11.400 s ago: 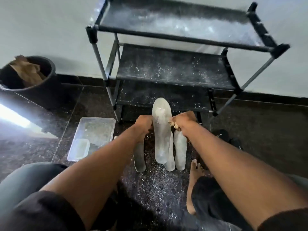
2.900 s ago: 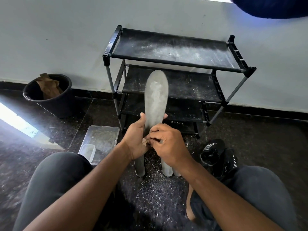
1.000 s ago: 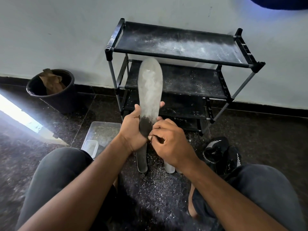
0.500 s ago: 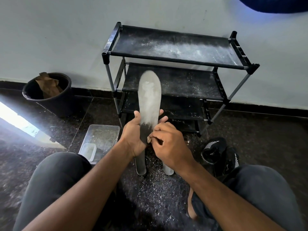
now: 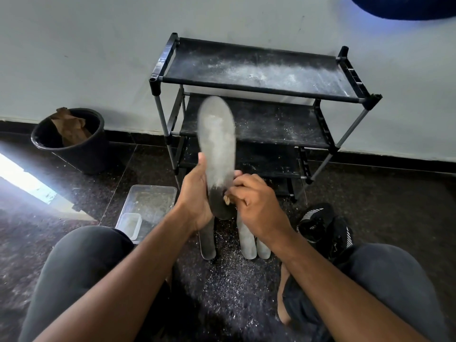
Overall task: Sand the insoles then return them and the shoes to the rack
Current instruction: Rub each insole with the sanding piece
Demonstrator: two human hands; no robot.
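Presently, one insole (image 5: 217, 149) is held upright before the rack (image 5: 259, 95), gripped low by the left hand (image 5: 195, 196). A scrap of sandpaper (image 5: 226, 200) is pinched against its heel by the right hand (image 5: 256, 206). Three more insoles (image 5: 246, 243) are laid on the floor (image 5: 234, 292); shoes (image 5: 323, 225) are set to the right. Risk noted: the small scrap could be dropped, or the flexible insole bent, if pressed too hard.

The person wears dark grey shorts (image 5: 81, 262) that cover both thighs at the bottom of the frame. Both forearms are bare, without sleeves. One bare foot (image 5: 283, 292) shows at lower right.
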